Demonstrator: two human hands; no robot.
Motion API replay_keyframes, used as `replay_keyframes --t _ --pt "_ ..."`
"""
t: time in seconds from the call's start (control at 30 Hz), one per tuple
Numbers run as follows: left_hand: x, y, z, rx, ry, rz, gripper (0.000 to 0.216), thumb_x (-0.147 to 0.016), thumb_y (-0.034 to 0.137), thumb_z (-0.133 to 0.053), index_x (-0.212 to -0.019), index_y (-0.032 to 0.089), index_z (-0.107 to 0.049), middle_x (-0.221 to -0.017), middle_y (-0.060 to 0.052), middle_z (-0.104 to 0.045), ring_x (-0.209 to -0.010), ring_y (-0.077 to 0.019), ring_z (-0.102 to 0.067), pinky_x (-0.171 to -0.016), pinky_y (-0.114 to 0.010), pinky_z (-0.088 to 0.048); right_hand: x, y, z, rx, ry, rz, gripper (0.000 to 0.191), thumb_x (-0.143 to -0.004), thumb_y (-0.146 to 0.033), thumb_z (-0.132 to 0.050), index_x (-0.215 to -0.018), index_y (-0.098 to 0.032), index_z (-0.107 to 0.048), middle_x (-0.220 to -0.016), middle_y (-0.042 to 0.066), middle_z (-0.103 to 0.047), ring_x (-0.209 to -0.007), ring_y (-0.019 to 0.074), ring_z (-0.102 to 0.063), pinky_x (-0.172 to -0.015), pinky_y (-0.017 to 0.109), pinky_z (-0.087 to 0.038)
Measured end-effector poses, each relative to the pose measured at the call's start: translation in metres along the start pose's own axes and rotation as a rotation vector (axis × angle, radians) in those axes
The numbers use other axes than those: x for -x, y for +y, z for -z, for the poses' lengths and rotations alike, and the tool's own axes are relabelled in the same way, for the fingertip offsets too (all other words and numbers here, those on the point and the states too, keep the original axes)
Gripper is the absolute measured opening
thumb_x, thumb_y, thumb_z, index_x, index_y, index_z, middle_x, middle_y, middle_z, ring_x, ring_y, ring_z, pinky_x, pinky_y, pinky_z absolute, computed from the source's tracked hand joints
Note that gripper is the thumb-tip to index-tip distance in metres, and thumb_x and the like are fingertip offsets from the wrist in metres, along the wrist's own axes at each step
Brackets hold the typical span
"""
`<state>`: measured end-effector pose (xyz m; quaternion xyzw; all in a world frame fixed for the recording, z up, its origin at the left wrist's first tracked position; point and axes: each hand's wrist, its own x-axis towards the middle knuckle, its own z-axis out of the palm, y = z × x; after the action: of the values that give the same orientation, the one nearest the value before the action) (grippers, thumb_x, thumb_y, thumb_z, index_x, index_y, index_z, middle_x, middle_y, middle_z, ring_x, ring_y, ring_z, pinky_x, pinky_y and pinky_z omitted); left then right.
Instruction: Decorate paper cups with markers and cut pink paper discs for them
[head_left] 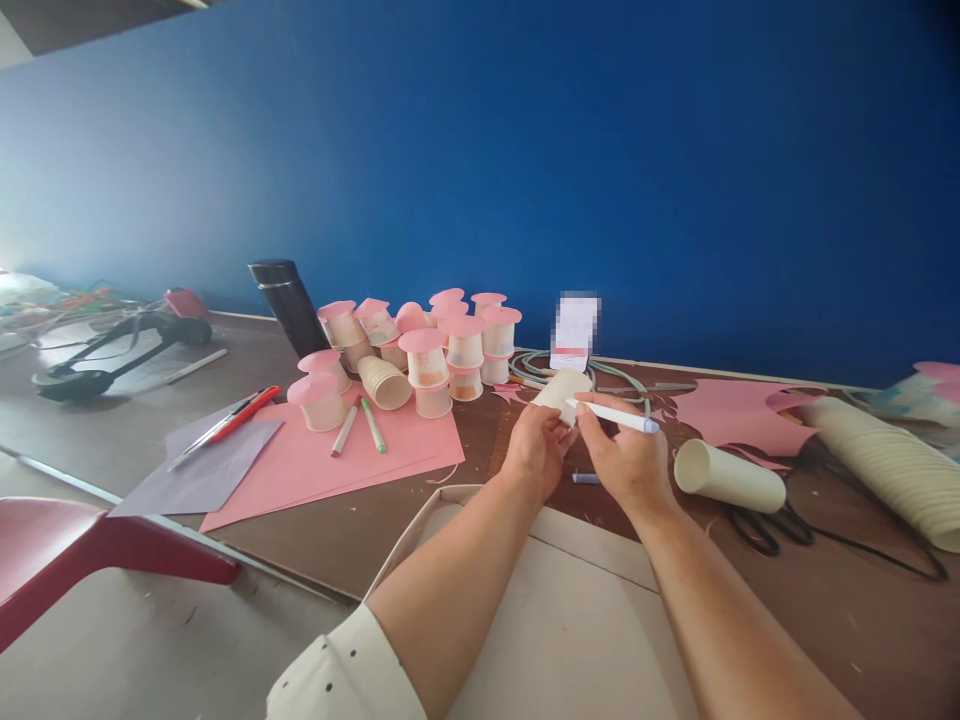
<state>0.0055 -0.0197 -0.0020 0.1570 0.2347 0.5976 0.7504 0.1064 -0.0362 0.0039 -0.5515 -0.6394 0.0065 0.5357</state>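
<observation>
Your left hand [538, 445] is closed around the lower side of a pale paper cup [564, 385], fingers curled with little gap. Your right hand [630, 465], level with it, pinches a white marker [613, 412]. A blue cap [586, 478] lies on the table between your wrists. The cup sits just ahead of your left hand, the nearer one; the marker's long axis slants leftward to its wall, blue end pointing right. Whether the tip touches, you can't tell. Beyond the cup stands a phone [574, 335], before a blue wall [570, 150].
</observation>
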Motion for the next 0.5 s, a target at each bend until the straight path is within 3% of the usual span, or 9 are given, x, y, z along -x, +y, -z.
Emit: replay_keyframes --t 0.13,0.5 --pt "-0.0017 -0.001 0.0001 0.073 0.033 0.023 0.013 -0.074 0.008 -0.053 -0.083 0.017 -0.056 -0.083 -0.005 -0.066 -0.073 -0.0113 -0.062 -0.074 -0.023 -0.048 0.0012 -0.0002 -0.0017 -0.009 0.001 0.036 0.022 -0.083 -0.034 -0.059 -0.094 -0.02 -0.073 -0.093 0.006 -0.075 -0.087 0.0225 -0.07 -0.079 0.034 -0.054" --pt "-0.005 -0.0087 0.0017 0.126 0.092 -0.045 0.018 -0.076 0.0 -0.051 -0.078 0.017 -0.052 -0.069 0.001 -0.058 -0.054 -0.0049 -0.05 -0.061 -0.017 -0.044 0.0018 -0.0025 -0.0047 0.022 -0.005 0.066 0.022 -0.084 -0.033 -0.057 -0.093 -0.02 -0.072 -0.095 0.007 -0.075 -0.089 0.0223 -0.07 -0.081 0.034 -0.054"
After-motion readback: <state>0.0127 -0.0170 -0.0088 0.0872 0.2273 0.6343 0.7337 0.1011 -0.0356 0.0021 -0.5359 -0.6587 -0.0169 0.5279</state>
